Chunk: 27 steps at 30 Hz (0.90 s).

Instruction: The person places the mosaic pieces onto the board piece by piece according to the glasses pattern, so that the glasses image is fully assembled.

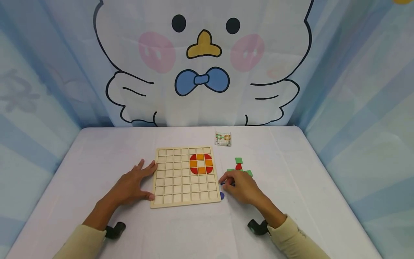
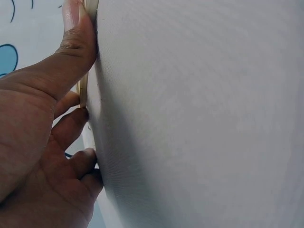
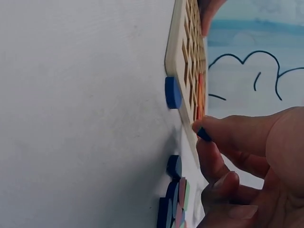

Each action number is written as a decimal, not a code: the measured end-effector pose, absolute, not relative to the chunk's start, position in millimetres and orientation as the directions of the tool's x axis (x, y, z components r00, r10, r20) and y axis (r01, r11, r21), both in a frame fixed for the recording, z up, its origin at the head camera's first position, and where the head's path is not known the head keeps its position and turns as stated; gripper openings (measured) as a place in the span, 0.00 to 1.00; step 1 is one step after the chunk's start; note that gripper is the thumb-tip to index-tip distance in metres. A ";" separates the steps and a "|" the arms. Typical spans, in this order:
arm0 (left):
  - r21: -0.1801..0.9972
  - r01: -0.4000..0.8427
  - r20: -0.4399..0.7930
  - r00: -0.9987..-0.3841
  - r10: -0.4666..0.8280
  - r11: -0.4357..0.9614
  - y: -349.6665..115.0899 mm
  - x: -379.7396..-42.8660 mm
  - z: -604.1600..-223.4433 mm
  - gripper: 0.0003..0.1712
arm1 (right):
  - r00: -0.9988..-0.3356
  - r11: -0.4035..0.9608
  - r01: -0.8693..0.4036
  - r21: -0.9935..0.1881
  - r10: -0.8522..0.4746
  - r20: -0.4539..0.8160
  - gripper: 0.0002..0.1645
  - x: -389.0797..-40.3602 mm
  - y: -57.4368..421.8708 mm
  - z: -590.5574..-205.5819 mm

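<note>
A square wooden grid board point(image 1: 178, 180) lies on the table, with red and orange pieces point(image 1: 200, 157) forming a ring in its upper right cells. My left hand point(image 1: 130, 183) has its thumb and spread fingers against the board's left edge; in the left wrist view the thumb point(image 2: 78, 42) meets the rim. Between thumb and fingertip, my right hand point(image 1: 240, 185) pinches a small dark blue piece point(image 3: 204, 134), just off the board's right edge. One blue piece with a curved edge point(image 3: 173, 93) lies against that edge, nearer the front.
Green pieces point(image 1: 238, 160) and a red piece point(image 1: 238, 167) lie right of the board, partly hidden by my right hand. More blue pieces point(image 3: 174, 166) show below it in the right wrist view. A small pattern card point(image 1: 223, 139) lies behind the board's right corner.
</note>
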<state>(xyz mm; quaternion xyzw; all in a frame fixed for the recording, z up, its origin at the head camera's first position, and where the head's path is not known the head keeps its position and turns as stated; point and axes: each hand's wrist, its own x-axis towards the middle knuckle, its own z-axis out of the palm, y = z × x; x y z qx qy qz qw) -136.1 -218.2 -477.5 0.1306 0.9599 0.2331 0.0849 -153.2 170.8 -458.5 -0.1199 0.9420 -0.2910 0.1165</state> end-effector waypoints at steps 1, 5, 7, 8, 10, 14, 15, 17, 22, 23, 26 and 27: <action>0.468 0.210 -0.103 -0.952 0.289 0.859 -218.2 -136.2 -477.5 0.68 | -0.943 0.798 -0.162 -0.580 -0.298 -0.146 0.09 -153.7 170.5 -458.2; 0.463 0.208 -0.106 -0.952 0.286 0.862 -218.1 -136.5 -478.2 0.68 | -0.940 0.768 -0.187 -0.613 -0.322 -0.117 0.09 -156.8 167.1 -457.3; 0.462 0.208 -0.107 -0.952 0.286 0.862 -218.2 -136.6 -478.6 0.68 | -0.943 0.755 -0.192 -0.626 -0.319 -0.096 0.09 -158.8 164.1 -457.7; 0.463 0.207 -0.107 -0.952 0.286 0.862 -218.2 -136.6 -478.7 0.68 | -0.945 0.748 -0.196 -0.634 -0.316 -0.081 0.08 -160.0 162.1 -457.9; 0.463 0.207 -0.106 -0.952 0.286 0.862 -218.4 -136.6 -479.0 0.68 | -0.951 0.742 -0.198 -0.641 -0.303 -0.057 0.07 -162.2 157.6 -458.5; 0.465 0.206 -0.107 -0.952 0.286 0.861 -218.6 -136.6 -479.2 0.69 | -0.963 0.746 -0.185 -0.640 -0.269 -0.036 0.07 -167.0 146.8 -460.3; 0.465 0.205 -0.108 -0.952 0.285 0.862 -218.7 -136.7 -479.3 0.69 | -0.965 0.751 -0.179 -0.635 -0.261 -0.036 0.07 -168.2 144.0 -461.0; 0.464 0.202 -0.111 -0.953 0.283 0.863 -218.5 -136.7 -479.2 0.69 | -0.968 0.757 -0.171 -0.630 -0.248 -0.035 0.07 -170.5 138.8 -462.5; 0.465 0.196 -0.114 -0.954 0.279 0.863 -218.6 -136.8 -480.2 0.69 | -0.973 0.776 -0.159 -0.611 -0.229 -0.038 0.07 -174.7 129.7 -465.3; 0.467 0.196 -0.114 -0.954 0.278 0.862 -218.8 -137.0 -480.6 0.69 | -0.973 0.781 -0.159 -0.604 -0.227 -0.038 0.07 -175.1 128.4 -465.4; 0.466 0.197 -0.112 -0.954 0.278 0.862 -219.0 -137.8 -481.5 0.69 | -0.974 0.793 -0.158 -0.589 -0.225 -0.041 0.08 -176.3 125.3 -465.9; 0.465 0.195 -0.112 -0.954 0.277 0.863 -219.1 -138.0 -481.7 0.69 | -0.973 0.797 -0.161 -0.582 -0.227 -0.041 0.08 -176.8 124.4 -465.8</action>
